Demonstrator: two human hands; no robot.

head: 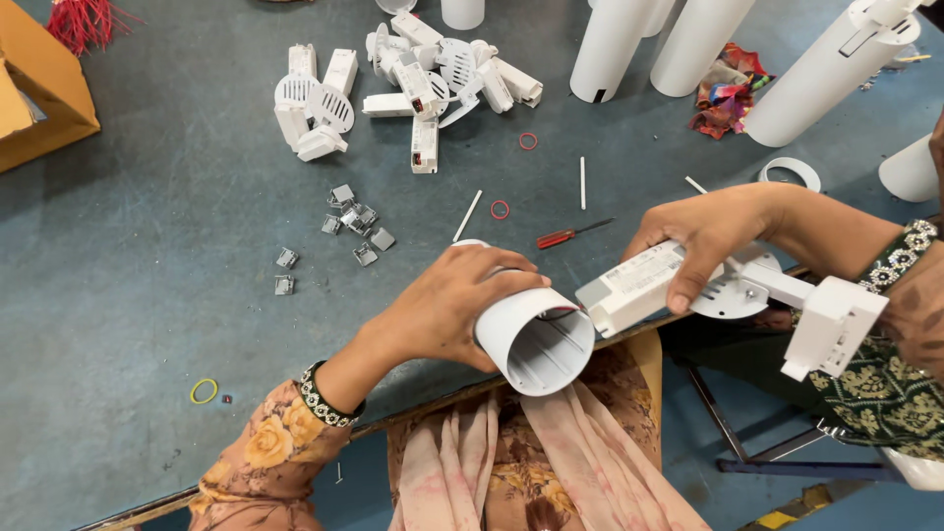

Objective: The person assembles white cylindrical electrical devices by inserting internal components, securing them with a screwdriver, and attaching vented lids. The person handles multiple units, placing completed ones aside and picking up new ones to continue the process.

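My left hand (447,310) grips a white cylindrical housing (536,339) whose open end faces me at the table's near edge. My right hand (703,236) holds a white rectangular driver box (629,285) joined to a round plate and a white bracket block (831,329). The box's end sits right at the cylinder's mouth, with dark wires showing between them.
A pile of white driver-and-bracket parts (413,79) lies at the back. Several small metal clips (354,221) sit left of centre. A red screwdriver (570,234), red rubber rings (500,208) and white sticks lie nearby. White tubes (688,39) stand at the back right; a cardboard box (39,88) is far left.
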